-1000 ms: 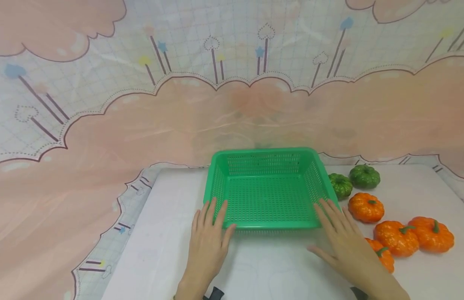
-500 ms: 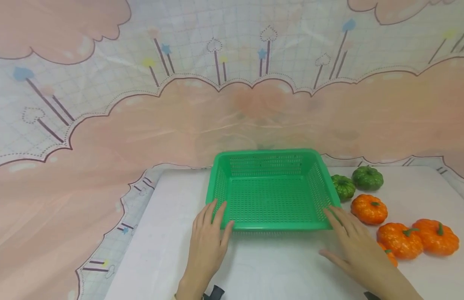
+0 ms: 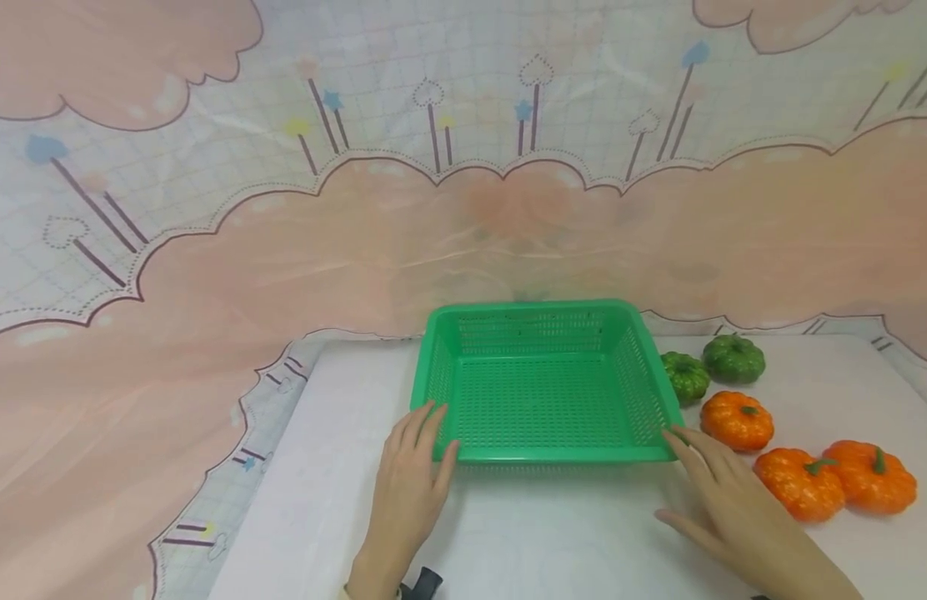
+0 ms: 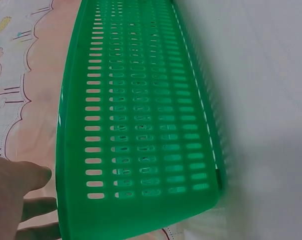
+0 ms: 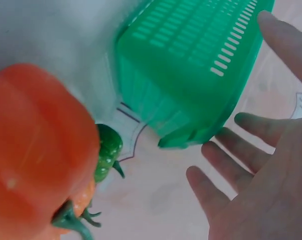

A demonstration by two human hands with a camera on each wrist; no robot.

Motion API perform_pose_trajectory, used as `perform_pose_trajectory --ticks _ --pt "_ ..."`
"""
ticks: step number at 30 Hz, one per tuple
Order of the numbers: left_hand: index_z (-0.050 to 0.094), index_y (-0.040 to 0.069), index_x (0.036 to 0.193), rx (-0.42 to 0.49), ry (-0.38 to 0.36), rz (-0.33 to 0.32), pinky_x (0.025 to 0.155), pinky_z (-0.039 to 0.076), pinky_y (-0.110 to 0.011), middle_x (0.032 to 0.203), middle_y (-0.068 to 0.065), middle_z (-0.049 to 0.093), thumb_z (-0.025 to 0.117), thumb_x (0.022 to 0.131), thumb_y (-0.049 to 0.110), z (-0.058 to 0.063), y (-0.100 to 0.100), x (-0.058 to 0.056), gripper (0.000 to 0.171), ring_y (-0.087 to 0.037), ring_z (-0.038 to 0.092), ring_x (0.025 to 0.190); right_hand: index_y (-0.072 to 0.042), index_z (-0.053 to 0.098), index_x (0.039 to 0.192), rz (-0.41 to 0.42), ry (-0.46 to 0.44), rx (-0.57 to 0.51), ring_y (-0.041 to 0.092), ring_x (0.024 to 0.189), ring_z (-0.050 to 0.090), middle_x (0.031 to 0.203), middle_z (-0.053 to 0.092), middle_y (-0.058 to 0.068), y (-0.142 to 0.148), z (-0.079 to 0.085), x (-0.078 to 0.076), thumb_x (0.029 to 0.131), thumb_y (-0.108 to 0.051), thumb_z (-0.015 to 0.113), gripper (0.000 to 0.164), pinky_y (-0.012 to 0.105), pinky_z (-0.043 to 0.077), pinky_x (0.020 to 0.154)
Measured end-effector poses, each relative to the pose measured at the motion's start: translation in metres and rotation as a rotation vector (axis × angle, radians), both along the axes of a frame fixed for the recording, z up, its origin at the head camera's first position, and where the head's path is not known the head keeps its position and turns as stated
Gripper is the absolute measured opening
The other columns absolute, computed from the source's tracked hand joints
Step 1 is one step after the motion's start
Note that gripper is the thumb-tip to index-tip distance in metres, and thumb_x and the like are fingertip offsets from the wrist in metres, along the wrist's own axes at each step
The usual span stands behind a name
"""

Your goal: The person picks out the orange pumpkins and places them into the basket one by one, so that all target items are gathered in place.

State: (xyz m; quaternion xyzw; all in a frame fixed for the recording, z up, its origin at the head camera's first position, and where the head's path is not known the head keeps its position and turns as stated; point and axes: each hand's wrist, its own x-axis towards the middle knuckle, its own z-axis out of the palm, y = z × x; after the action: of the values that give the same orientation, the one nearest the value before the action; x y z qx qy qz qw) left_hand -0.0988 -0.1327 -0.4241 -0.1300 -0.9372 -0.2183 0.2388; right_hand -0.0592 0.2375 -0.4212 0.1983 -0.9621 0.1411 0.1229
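A green plastic basket with slotted walls stands upright on the white table, its inside bare. At its front left corner, my left hand has its fingertips at the rim, the fingers loosely extended. In the left wrist view those fingers lie beside the basket's rim, not curled round it. My right hand is spread at the front right corner, fingertips at or close to the rim. The right wrist view shows its fingers extended and apart; whether they touch the rim I cannot tell.
Right of the basket lie two green pumpkins and several orange pumpkins, close to my right forearm. A large orange-red one looms near the right wrist camera. A printed cloth hangs behind the table.
My right hand has shifted right and toward me, from over the rim to the basket's corner; its forearm now hides one small orange pumpkin. My left hand has moved only slightly.
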Motion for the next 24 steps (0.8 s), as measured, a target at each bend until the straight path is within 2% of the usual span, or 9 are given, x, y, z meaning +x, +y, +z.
perform_pose_trajectory --ticks 4,10,15,21,24 --pt "0.057 0.004 0.137 0.007 0.017 -0.007 0.111 0.043 -0.05 0.139 -0.017 0.056 0.066 0.095 0.023 0.0 -0.002 -0.002 0.046 -0.035 0.049 0.131 -0.011 0.04 0.149 -0.005 -0.025 -0.028 0.034 0.129 0.043 0.147 0.043 0.012 0.006 -0.001 0.002 0.079 -0.048 0.08 0.089 0.067 0.05 0.091" --pt "0.057 0.003 0.135 0.008 0.034 0.007 0.109 0.046 -0.048 0.138 -0.017 0.057 0.067 0.095 0.021 -0.001 -0.006 -0.006 0.045 -0.034 0.05 0.13 -0.012 0.039 0.148 -0.035 -0.082 0.005 0.035 0.127 0.044 0.146 0.044 0.013 0.014 -0.001 0.005 0.08 -0.052 0.078 0.088 0.068 0.049 0.091" --pt "0.056 0.001 0.136 0.006 0.048 -0.001 0.108 0.048 -0.048 0.137 -0.018 0.056 0.066 0.095 0.019 0.0 -0.008 -0.008 0.046 -0.035 0.051 0.129 -0.009 0.046 0.141 -0.02 -0.03 0.013 0.033 0.121 0.048 0.141 0.048 0.012 0.019 -0.003 0.007 0.077 -0.046 0.082 0.083 0.065 0.052 0.088" --pt "0.056 0.002 0.136 0.02 0.057 0.006 0.106 0.049 -0.047 0.136 -0.018 0.057 0.067 0.095 0.019 0.0 -0.009 -0.01 0.046 -0.033 0.052 0.128 -0.008 0.047 0.139 -0.051 -0.096 0.04 0.032 0.121 0.047 0.14 0.047 0.011 0.024 -0.005 0.01 0.077 -0.051 0.08 0.082 0.064 0.053 0.088" --pt "0.056 0.002 0.135 0.028 0.059 0.013 0.106 0.049 -0.047 0.136 -0.017 0.057 0.067 0.095 0.018 -0.001 -0.01 -0.011 0.045 -0.032 0.052 0.128 -0.007 0.049 0.137 -0.046 -0.065 0.042 0.03 0.119 0.048 0.139 0.048 0.012 0.027 -0.007 0.01 0.076 -0.049 0.082 0.081 0.062 0.055 0.086"
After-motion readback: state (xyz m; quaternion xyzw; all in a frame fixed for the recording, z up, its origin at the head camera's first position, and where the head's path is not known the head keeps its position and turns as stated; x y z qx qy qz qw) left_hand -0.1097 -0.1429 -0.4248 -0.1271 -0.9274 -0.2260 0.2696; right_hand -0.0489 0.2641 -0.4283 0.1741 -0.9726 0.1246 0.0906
